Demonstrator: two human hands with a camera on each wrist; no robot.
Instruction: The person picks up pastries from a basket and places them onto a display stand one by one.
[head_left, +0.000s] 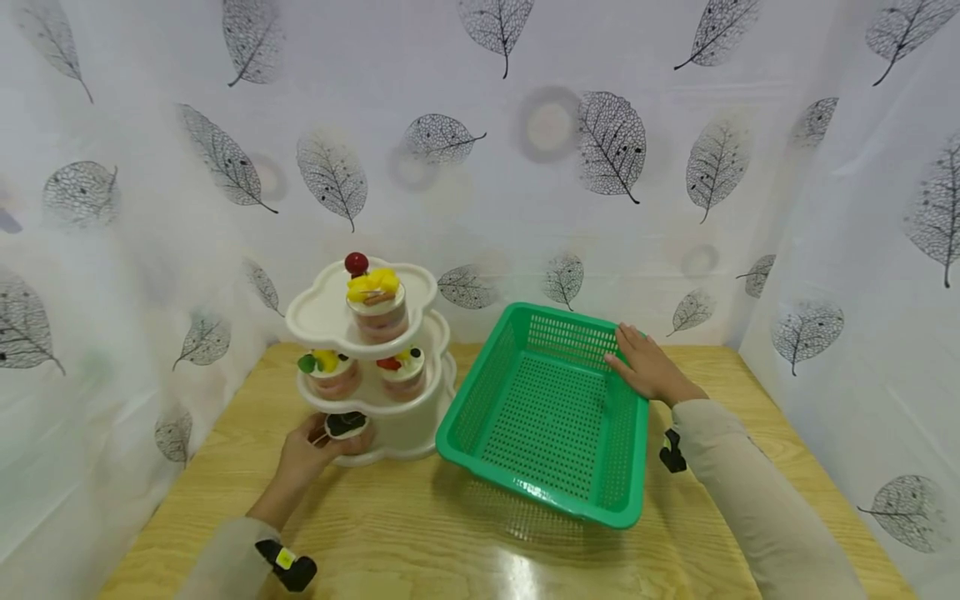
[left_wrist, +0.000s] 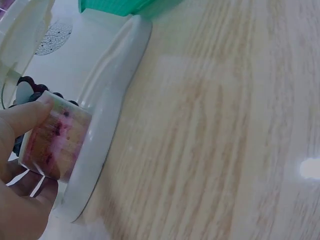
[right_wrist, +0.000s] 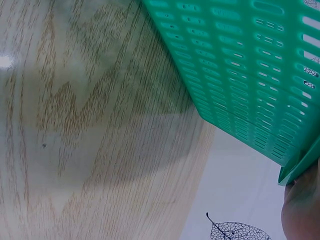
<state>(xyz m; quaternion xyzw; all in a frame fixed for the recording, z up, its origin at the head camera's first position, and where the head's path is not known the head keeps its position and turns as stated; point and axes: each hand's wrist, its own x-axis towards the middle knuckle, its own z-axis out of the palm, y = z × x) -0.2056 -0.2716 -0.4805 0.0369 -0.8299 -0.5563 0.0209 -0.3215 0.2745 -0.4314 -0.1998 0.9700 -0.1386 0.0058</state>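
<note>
In the head view my left hand point(head_left: 303, 458) reaches the lowest tier of a white three-tier dessert stand point(head_left: 322, 321). Its fingers and thumb grip a clear dessert cup point(left_wrist: 57, 135) with pink and tan cake layers and dark berries on top. The cup is at the rim of that tier; whether its base touches the tier I cannot tell. My right hand point(head_left: 651, 364) rests over the far right corner of a green plastic basket point(head_left: 542, 492), fingers nearly straight across the rim. Nothing lies inside the basket.
A cup with yellow fruit point(head_left: 378, 308) and a red ball point(head_left: 356, 264) are on the top tier. Two more cups, one on the left point(head_left: 333, 379) and one on the right point(head_left: 403, 375), stand on the middle tier. A leaf-patterned curtain point(head_left: 487, 208) borders the wooden table point(head_left: 390, 533).
</note>
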